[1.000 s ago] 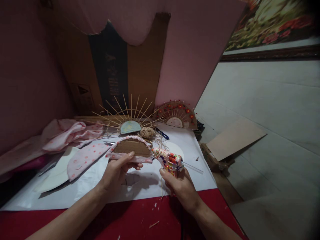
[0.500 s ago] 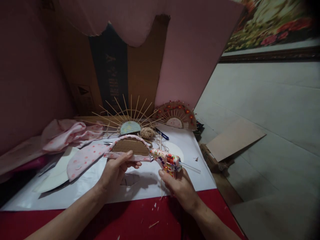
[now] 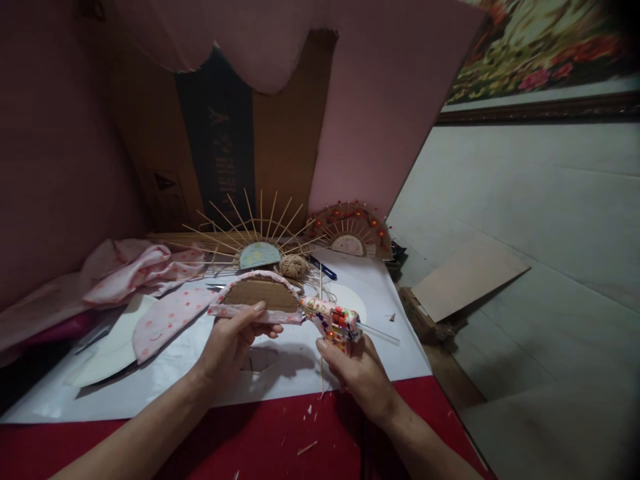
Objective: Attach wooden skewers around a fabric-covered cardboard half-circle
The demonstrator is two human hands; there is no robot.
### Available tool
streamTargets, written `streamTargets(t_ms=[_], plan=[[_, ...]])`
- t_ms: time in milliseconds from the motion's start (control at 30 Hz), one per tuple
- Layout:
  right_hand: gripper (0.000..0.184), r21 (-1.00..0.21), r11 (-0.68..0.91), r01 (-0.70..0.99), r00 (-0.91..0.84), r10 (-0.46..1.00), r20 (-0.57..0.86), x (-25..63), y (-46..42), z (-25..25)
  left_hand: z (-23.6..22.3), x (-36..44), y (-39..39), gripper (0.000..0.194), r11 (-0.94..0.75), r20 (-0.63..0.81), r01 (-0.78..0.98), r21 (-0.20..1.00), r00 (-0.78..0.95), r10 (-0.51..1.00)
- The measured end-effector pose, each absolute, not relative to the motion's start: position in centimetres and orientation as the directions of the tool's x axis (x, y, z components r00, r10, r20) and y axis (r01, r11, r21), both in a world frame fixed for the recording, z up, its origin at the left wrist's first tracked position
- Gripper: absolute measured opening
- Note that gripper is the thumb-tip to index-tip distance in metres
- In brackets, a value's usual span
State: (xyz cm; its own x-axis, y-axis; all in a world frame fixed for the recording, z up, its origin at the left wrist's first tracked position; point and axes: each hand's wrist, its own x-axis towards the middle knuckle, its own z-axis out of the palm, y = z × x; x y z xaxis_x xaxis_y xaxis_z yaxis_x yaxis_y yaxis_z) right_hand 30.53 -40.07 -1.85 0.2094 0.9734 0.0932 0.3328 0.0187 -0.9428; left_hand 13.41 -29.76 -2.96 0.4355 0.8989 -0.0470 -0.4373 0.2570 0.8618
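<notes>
My left hand (image 3: 231, 341) grips a brown cardboard half-circle (image 3: 260, 295) edged with pink dotted fabric, held upright above the white sheet. My right hand (image 3: 361, 375) is wrapped round a glue gun (image 3: 334, 321) covered in colourful patterned tape. The gun's nozzle touches the right corner of the half-circle. A clear glue stick pokes out of its back to the right. A thin wooden skewer (image 3: 321, 333) stands upright just in front of the gun.
A white sheet (image 3: 295, 360) lies on a red table (image 3: 280, 440). Behind stand a skewer sunburst piece (image 3: 260, 252), a twine ball (image 3: 293, 265), a decorated fan piece (image 3: 353, 235), pink fabric (image 3: 145, 267) and a fabric half-circle (image 3: 167, 319). Cardboard sheets (image 3: 467, 275) lie at the right.
Both hands with the half-circle and glue gun have shifted slightly up and left. The grips are the same.
</notes>
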Motion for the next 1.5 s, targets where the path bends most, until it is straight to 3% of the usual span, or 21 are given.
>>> streamTargets(t_ms=[467,567,733,833,933,1033,1100,1200,1333,1500], plan=[[0.023,-0.974,0.089,0.21,0.184,0.974,0.129,30.5,-39.9,-2.6,-3.1,13.6,-29.8,0.018,0.323,-0.086,-0.416,0.85,0.495,0.864],[0.027,-0.994,0.08,0.081,0.172,0.981,0.093,30.6,-39.6,-3.1,-3.1,13.6,-29.7,0.015,0.403,-0.147,-0.419,0.813,0.523,0.84],[0.034,-0.96,0.07,-0.272,0.052,0.997,0.058,30.6,-39.0,-2.9,-3.1,13.8,-29.7,0.016,0.522,-0.241,-0.417,0.744,0.561,0.792],[0.034,-0.945,0.111,-0.308,0.071,0.993,0.093,31.3,-39.0,-1.8,-3.0,13.7,-29.6,0.016,0.521,-0.247,-0.434,0.734,0.544,0.802],[0.031,-0.972,0.194,-0.134,0.194,0.967,0.166,32.8,-39.7,-0.5,-2.7,13.4,-29.3,0.018,0.476,-0.208,-0.477,0.739,0.511,0.834],[0.03,-0.963,0.147,0.224,0.272,0.94,0.207,34.7,-40.7,0.2,-2.3,13.1,-28.7,0.017,0.414,-0.144,-0.512,0.753,0.485,0.863],[0.032,-0.869,0.082,0.487,0.27,0.933,0.239,36.0,-41.0,0.1,-2.0,12.9,-28.4,0.017,0.382,-0.124,-0.53,0.757,0.458,0.88],[0.034,-0.606,-0.068,0.793,0.289,0.917,0.275,37.5,-41.0,-1.2,-1.6,12.7,-28.0,0.018,0.361,-0.134,-0.557,0.748,0.407,0.904],[0.035,-0.268,-0.37,0.889,0.431,0.874,0.223,38.3,-40.4,-3.6,-1.8,12.5,-27.7,0.018,0.355,-0.128,-0.563,0.746,0.403,0.906],[0.04,-0.152,-0.326,0.933,0.353,0.913,0.206,38.0,-39.7,-5.3,-2.2,12.5,-27.6,0.011,0.366,-0.125,-0.555,0.747,0.424,0.897]])
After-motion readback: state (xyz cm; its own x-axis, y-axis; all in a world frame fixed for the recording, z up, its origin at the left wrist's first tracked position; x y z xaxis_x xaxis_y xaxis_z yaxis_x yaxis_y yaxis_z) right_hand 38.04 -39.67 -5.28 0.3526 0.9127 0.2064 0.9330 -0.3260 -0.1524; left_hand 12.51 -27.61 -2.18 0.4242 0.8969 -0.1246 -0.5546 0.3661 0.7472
